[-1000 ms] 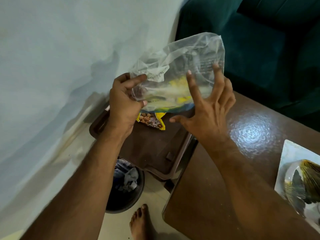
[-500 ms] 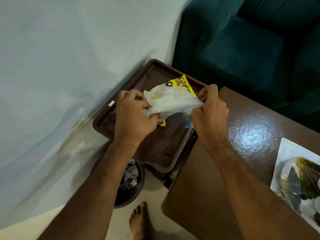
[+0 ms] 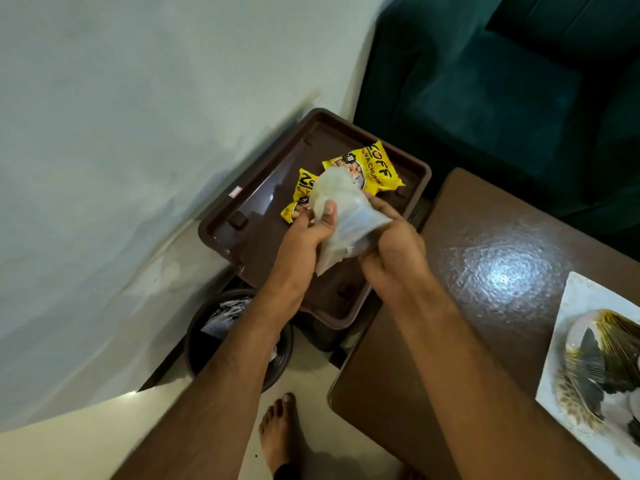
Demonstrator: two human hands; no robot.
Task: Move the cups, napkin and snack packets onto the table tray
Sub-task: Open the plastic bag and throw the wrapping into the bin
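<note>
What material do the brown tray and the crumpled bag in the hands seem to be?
Brown tray: likely moulded plastic, semi-glossy; rounded rim and soft reflections. Crumpled bag: thin translucent plastic film; it wrinkles and the yellow packet shows through.

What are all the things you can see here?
tray: one, brown, by the wall
snack packets: at least two, yellow, on the tray
plastic bag: one, clear, crumpled in both hands over the tray
bin: one, dark, on the floor below the tray
table: one, brown, shiny, right
mat: one, white with bird picture, on the table
sofa: one, dark green, top right
left hand: gripping the bag
right hand: gripping the bag
foot: one, bare, on the floor
</note>
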